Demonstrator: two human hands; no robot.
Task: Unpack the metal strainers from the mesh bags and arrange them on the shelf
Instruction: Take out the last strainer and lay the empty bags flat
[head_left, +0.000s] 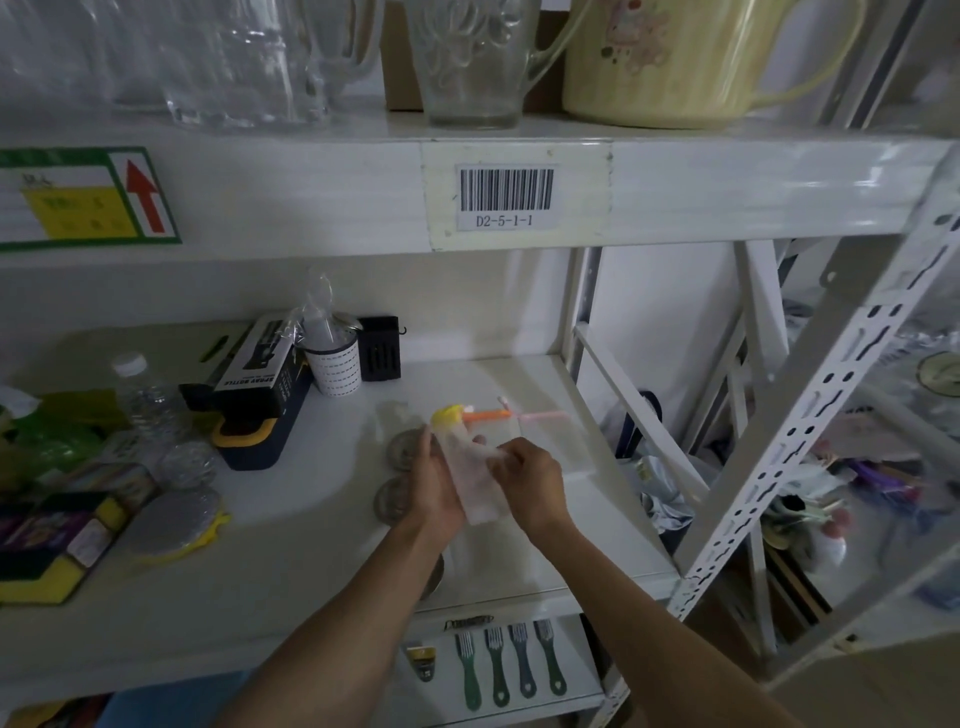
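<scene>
Both hands hold one white mesh bag (478, 483) with a yellow top edge above the white shelf (291, 551). My left hand (436, 480) grips its left side and my right hand (530, 475) pinches its right side. Two round metal strainers (405, 448) (390, 503) lie flat on the shelf just left of my left hand. Part of a third strainer (435, 577) shows under my left forearm. Flat mesh bags with orange (488, 415) and pink (543, 415) edges lie behind my hands. Whether the held bag has a strainer in it I cannot tell.
A black spray-bottle box (260, 384), a white perforated cup (337, 366), a small black box (380, 347), a plastic bottle (140, 395), a yellow-rimmed round mesh item (176, 517) and sponges (57, 540) fill the shelf's left. Glass jugs (467, 57) stand on the upper shelf. Green brushes (498, 665) lie below.
</scene>
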